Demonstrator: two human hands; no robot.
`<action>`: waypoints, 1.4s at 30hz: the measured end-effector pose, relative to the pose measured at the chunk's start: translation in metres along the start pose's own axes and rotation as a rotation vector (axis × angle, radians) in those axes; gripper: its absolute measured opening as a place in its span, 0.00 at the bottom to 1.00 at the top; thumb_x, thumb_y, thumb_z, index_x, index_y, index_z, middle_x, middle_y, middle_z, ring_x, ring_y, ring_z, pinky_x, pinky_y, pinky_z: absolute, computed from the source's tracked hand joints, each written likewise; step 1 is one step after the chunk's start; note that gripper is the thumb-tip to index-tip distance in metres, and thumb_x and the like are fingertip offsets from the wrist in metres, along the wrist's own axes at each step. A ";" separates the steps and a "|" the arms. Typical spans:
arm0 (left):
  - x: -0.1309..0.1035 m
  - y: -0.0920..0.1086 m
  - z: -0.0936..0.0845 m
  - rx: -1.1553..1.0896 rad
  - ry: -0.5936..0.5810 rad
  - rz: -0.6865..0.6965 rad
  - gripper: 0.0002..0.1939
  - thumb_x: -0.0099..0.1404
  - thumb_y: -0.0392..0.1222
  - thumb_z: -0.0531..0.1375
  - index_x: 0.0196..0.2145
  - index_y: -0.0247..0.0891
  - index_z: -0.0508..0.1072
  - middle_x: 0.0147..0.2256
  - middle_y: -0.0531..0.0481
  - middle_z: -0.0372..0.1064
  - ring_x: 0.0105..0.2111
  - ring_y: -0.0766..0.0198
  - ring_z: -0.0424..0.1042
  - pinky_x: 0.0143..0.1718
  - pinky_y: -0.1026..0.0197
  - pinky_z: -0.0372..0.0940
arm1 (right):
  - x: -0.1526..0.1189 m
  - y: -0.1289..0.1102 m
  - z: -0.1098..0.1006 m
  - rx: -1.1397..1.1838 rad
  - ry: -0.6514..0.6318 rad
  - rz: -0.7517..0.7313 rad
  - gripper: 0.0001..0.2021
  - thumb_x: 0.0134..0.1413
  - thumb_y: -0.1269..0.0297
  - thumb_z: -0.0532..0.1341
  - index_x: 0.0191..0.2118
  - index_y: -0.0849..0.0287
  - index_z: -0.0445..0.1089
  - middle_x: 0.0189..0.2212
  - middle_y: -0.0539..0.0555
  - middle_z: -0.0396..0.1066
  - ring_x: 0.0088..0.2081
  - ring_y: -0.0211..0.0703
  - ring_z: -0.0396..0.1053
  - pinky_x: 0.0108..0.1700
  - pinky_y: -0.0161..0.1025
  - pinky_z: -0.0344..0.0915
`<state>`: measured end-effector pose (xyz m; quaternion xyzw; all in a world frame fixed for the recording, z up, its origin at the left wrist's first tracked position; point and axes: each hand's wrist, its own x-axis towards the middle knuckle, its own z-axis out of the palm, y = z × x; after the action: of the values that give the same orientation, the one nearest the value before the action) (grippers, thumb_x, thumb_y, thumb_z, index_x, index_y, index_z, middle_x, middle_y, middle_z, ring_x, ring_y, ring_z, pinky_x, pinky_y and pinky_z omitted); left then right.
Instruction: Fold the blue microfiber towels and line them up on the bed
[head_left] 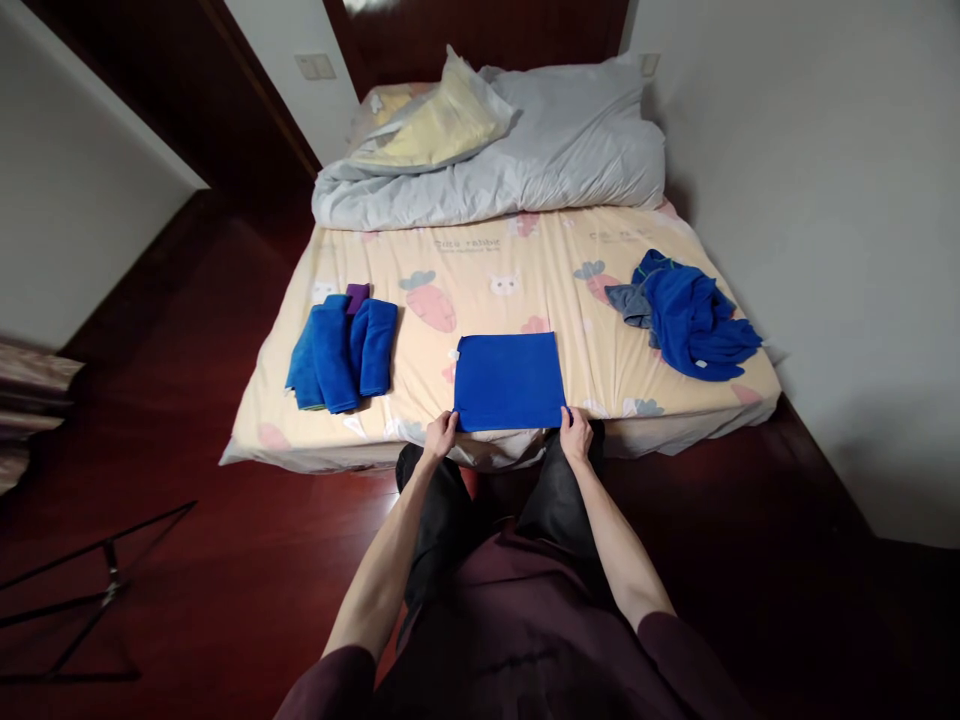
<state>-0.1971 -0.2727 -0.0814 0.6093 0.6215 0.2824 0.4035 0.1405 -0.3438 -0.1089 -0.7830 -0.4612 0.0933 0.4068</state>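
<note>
Towel (510, 382) of plain deep blue lies spread at the middle of the bed's front edge, and we have both hands on its near corners. Our left hand (441, 434) pinches the near left corner between thumb and fingers, and our right hand (575, 436) does the same at the near right, so both grips are narrow and closed on fabric. We judge the step in hand to be squaring the piece up flat for folding; the next move probably calls for keeping both corners level and carrying the near edge over towards the far one, without dragging the bed sheet (480, 285) along.

We see an almost rectangular shape, a little wider than deep, smooth, with nearly straight sides and a small white label (454, 355) sticking out near its far left corner. We cannot tell whether it is one layer or already doubled.

Towards the bed's front left corner, folded blue towels (334, 360) lie side by side, with a purple cloth (358, 297) behind them. Near the right edge sits a loose heap of blue cloths (697, 318), creased and unfolded, with a grey cloth (630, 305) at its left side
</note>
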 end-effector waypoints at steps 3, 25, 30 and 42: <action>-0.006 0.000 0.000 0.001 -0.012 -0.022 0.22 0.72 0.62 0.51 0.28 0.44 0.66 0.14 0.56 0.60 0.19 0.58 0.69 0.31 0.58 0.62 | 0.001 0.000 0.000 0.016 0.012 -0.008 0.30 0.70 0.41 0.49 0.43 0.61 0.79 0.39 0.67 0.81 0.38 0.53 0.78 0.45 0.44 0.69; -0.003 -0.003 -0.002 -0.194 -0.009 -0.069 0.27 0.64 0.68 0.58 0.39 0.39 0.74 0.29 0.49 0.75 0.22 0.63 0.71 0.25 0.60 0.65 | 0.007 0.008 -0.004 0.256 0.017 0.028 0.30 0.63 0.37 0.55 0.37 0.62 0.80 0.32 0.62 0.81 0.32 0.50 0.75 0.41 0.42 0.71; 0.001 -0.002 -0.003 -0.319 -0.046 -0.066 0.34 0.59 0.71 0.62 0.45 0.37 0.74 0.35 0.45 0.77 0.23 0.64 0.73 0.23 0.61 0.66 | 0.006 0.007 -0.005 0.249 0.008 0.031 0.31 0.64 0.36 0.54 0.37 0.62 0.79 0.32 0.62 0.81 0.31 0.49 0.76 0.41 0.42 0.72; 0.007 0.011 -0.010 -0.399 -0.040 0.085 0.29 0.59 0.61 0.68 0.50 0.37 0.75 0.48 0.37 0.79 0.49 0.53 0.78 0.51 0.51 0.72 | 0.002 0.006 -0.011 0.341 0.014 0.000 0.26 0.62 0.41 0.59 0.41 0.62 0.80 0.39 0.64 0.82 0.37 0.52 0.78 0.47 0.48 0.75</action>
<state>-0.1996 -0.2631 -0.0681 0.5484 0.5187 0.4048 0.5161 0.1510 -0.3501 -0.1051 -0.7033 -0.4357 0.1646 0.5370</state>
